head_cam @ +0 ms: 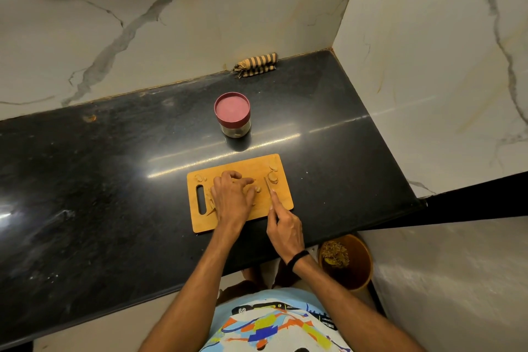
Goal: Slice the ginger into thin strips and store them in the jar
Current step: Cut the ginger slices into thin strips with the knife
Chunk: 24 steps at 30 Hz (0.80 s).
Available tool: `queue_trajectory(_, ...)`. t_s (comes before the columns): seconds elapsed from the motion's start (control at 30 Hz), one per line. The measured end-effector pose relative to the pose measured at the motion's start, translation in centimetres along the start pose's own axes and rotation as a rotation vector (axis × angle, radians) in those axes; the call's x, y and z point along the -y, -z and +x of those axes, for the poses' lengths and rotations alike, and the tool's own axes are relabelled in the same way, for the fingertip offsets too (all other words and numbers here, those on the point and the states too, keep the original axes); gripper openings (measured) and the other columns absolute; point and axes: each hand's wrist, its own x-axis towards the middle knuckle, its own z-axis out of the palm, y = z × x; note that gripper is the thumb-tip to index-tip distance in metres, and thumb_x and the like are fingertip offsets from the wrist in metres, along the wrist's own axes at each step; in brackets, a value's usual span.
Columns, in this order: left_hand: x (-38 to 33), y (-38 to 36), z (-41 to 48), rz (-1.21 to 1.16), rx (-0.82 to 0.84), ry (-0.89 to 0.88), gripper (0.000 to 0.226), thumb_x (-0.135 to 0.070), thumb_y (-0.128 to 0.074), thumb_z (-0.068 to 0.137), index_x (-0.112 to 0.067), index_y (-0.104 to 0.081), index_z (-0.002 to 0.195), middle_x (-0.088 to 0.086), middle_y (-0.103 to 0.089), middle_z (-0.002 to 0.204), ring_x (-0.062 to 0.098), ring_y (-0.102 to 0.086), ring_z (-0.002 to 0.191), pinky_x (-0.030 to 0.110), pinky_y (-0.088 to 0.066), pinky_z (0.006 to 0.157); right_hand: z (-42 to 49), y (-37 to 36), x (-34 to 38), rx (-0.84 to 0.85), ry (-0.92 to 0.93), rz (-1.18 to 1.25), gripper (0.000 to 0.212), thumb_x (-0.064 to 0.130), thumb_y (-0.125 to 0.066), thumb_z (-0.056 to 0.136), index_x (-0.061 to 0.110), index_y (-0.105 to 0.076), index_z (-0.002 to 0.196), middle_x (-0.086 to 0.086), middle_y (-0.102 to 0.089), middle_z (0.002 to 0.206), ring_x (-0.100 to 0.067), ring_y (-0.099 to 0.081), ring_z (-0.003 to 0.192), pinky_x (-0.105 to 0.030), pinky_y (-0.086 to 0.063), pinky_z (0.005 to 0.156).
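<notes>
While left hand [233,197] pinches ginger [258,189] on the board [201,223], right hand [285,230] grips knife [268,185]; jar [233,116] lidded, contents unclear.

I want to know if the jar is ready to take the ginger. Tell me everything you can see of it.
The jar is small and round, with a clear, glass-like body and a dark red lid, which is on. It stands upright on the black counter, behind the cutting board and apart from it. Only the counter touches it. Something pale may lie at its bottom, but it is too small to tell.
</notes>
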Motion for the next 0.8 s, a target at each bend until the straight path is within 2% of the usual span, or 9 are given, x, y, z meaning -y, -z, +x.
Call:
queue_trajectory(0.2, -0.1, -0.7, -0.6, 0.045, 0.018, -0.022, 0.023, -0.040, -0.073, 0.087, -0.030, -0.078, 0.107, -0.001, -0.056, 0.118, 0.018, -0.044, 0.107, 0.034, -0.037, 0.087, 0.0, -0.3, 0.3, 0.016, 0.033, -0.045, 0.052, 0.029, -0.039, 0.101, 0.027, -0.030, 0.152, 0.008, -0.042, 0.064, -0.007, -0.039, 0.055, -0.020, -0.033, 0.051)
queue_trajectory(0.37, -0.3, -0.5, -0.7, 0.063, 0.012, -0.003, 0.021, -0.041, -0.073, 0.088, -0.030, -0.078, 0.106, 0.000, -0.055, 0.122, 0.019, -0.043, 0.109, 0.034, -0.035, 0.088, -0.1, -0.5, 0.5, 0.044, 0.050, -0.099, 0.053, 0.032, -0.035, 0.101, 0.030, -0.025, 0.153, 0.005, -0.043, 0.064, -0.011, -0.043, 0.055, -0.029, -0.039, 0.050)
queue_trajectory(0.5, -0.4, -0.3, -0.7, 0.053, 0.025, 0.011, 0.021, -0.040, -0.073, 0.088, -0.031, -0.078, 0.107, 0.000, -0.053, 0.124, 0.019, -0.042, 0.111, 0.032, -0.033, 0.089, -0.1, -0.6, 0.6, 0.050, 0.065, -0.156, 0.054, 0.025, -0.040, 0.101, 0.027, -0.025, 0.153, 0.003, -0.044, 0.065, -0.012, -0.042, 0.054, -0.026, -0.035, 0.049)
queue_trajectory(0.67, -0.7, -0.1, -0.6, 0.047, 0.036, 0.031, 0.021, -0.040, -0.072, 0.088, -0.031, -0.078, 0.106, -0.001, -0.052, 0.123, 0.018, -0.040, 0.110, 0.031, -0.031, 0.090, -0.1, -0.8, 0.9, 0.067, 0.058, -0.261, 0.059, 0.016, -0.047, 0.101, 0.025, -0.023, 0.154, 0.002, -0.044, 0.066, -0.013, -0.042, 0.053, -0.027, -0.032, 0.051)
queue_trajectory(0.8, -1.1, 0.1, -0.5, 0.057, 0.046, 0.063, 0.021, -0.042, -0.071, 0.088, -0.032, -0.077, 0.106, -0.003, -0.049, 0.113, 0.017, -0.038, 0.103, 0.030, -0.030, 0.087, -0.2, -0.9, 1.2, 0.087, 0.066, -0.340, 0.071, 0.009, -0.049, 0.099, 0.029, -0.010, 0.154, -0.001, -0.047, 0.068, -0.013, -0.045, 0.053, -0.029, -0.041, 0.051)
